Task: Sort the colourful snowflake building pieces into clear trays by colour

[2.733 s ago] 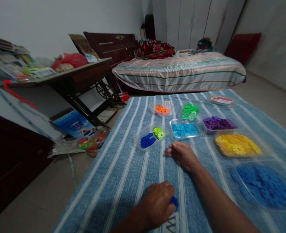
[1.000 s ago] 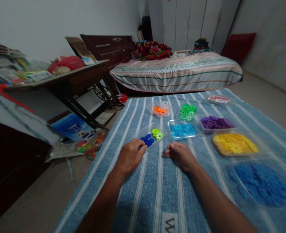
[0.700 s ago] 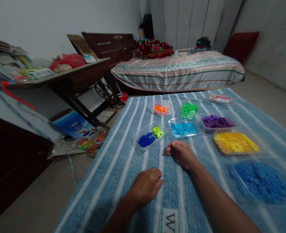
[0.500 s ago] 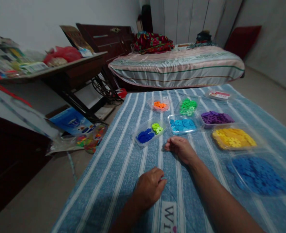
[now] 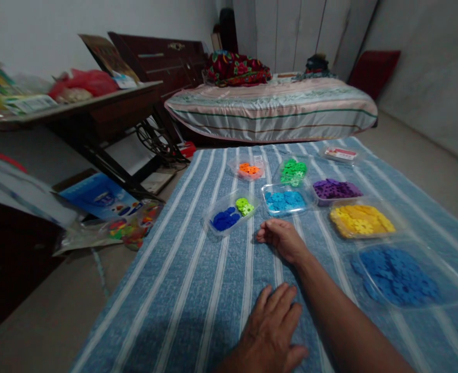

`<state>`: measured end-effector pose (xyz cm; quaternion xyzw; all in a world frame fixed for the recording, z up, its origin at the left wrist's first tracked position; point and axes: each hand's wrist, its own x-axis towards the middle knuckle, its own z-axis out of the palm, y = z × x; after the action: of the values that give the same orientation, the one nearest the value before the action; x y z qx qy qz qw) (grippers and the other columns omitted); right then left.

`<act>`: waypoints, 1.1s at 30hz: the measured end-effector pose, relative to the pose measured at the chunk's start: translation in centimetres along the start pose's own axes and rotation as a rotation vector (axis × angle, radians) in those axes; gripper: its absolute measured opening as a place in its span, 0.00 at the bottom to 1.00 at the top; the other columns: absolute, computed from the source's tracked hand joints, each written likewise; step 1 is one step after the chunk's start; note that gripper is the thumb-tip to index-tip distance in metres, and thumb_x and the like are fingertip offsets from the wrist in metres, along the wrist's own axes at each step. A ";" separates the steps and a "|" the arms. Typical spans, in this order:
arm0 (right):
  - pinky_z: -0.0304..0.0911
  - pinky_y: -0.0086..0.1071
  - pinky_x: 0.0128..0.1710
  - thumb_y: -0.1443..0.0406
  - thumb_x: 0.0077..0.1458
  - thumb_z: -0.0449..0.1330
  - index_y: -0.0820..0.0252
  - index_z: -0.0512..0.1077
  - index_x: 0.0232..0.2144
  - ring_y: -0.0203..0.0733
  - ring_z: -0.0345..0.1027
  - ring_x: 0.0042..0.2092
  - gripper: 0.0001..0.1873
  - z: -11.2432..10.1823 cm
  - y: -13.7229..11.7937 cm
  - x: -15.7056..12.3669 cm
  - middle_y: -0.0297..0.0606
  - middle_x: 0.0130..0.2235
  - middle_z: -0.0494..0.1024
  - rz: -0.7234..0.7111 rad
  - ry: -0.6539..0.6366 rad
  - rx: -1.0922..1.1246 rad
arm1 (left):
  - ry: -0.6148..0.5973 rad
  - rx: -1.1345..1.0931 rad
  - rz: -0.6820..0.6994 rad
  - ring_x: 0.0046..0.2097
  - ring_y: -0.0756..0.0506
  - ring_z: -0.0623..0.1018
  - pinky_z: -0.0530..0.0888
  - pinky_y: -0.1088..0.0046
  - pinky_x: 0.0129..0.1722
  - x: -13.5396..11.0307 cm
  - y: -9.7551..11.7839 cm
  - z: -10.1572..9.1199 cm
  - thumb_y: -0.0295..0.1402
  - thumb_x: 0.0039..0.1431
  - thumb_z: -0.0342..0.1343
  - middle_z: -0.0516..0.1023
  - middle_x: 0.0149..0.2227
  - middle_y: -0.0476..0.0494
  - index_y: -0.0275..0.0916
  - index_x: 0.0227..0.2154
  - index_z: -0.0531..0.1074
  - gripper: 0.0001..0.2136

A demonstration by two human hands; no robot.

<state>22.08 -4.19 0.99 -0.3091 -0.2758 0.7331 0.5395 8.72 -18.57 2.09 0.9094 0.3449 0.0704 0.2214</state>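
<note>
My left hand (image 5: 272, 329) lies flat and open on the blue striped cloth (image 5: 198, 290) near the front edge, holding nothing. My right hand (image 5: 280, 239) rests further out on the cloth with its fingers curled shut; I cannot see anything in them. Just beyond it stands a clear tray of dark blue and lime pieces (image 5: 229, 215) and a tray of light blue pieces (image 5: 284, 200). Further back are trays of orange pieces (image 5: 248, 169), green pieces (image 5: 294, 171), and purple pieces (image 5: 334, 189).
A yellow-piece tray (image 5: 359, 220) and a big blue-piece tray (image 5: 398, 269) sit at the right. A small packet (image 5: 340, 153) lies at the far right. A bed (image 5: 271, 111) stands behind, a sewing table (image 5: 97, 111) and bags (image 5: 108, 215) at the left.
My left hand went out to the dark blue and lime tray, came back empty toward me, and has now spread flat on the cloth. My right hand stayed put.
</note>
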 end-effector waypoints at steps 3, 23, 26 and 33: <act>0.69 0.34 0.35 0.57 0.47 0.68 0.63 0.76 0.27 0.39 0.74 0.28 0.13 0.0 0.1 0.1 0.37 0.25 0.79 -0.008 -0.007 0.004 | -0.021 0.054 0.073 0.65 0.35 0.59 0.60 0.48 0.62 0.2 -0.5 0.6 0.47 0.59 0.53 0.61 0.64 0.33 0.36 0.58 0.60 0.28; 0.69 0.33 0.32 0.57 0.46 0.69 0.63 0.75 0.27 0.39 0.74 0.28 0.14 -0.1 0.8 -0.1 0.37 0.25 0.79 -0.153 0.021 0.000 | 0.100 0.252 0.203 0.65 0.39 0.60 0.62 0.54 0.62 0.5 -1.5 1.4 0.51 0.62 0.46 0.62 0.64 0.37 0.36 0.60 0.61 0.30; 0.68 0.33 0.32 0.56 0.45 0.69 0.63 0.75 0.27 0.38 0.73 0.27 0.14 0.2 1.1 -0.3 0.36 0.24 0.79 -0.183 0.043 -0.035 | 0.099 0.237 0.191 0.65 0.39 0.61 0.62 0.54 0.62 0.4 -1.4 1.4 0.51 0.63 0.46 0.62 0.64 0.37 0.37 0.60 0.61 0.29; 0.65 0.30 0.31 0.51 0.44 0.68 0.62 0.75 0.25 0.35 0.70 0.26 0.19 1.2 1.8 -1.0 0.36 0.23 0.77 -0.260 0.138 -0.290 | 0.080 0.196 0.162 0.64 0.40 0.62 0.62 0.55 0.63 0.0 -0.3 0.6 0.50 0.63 0.46 0.64 0.62 0.38 0.37 0.60 0.62 0.28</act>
<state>20.35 -5.69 0.60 -0.3950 -0.3785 0.5868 0.5970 8.68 -18.56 1.43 0.9480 0.2841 0.0904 0.1112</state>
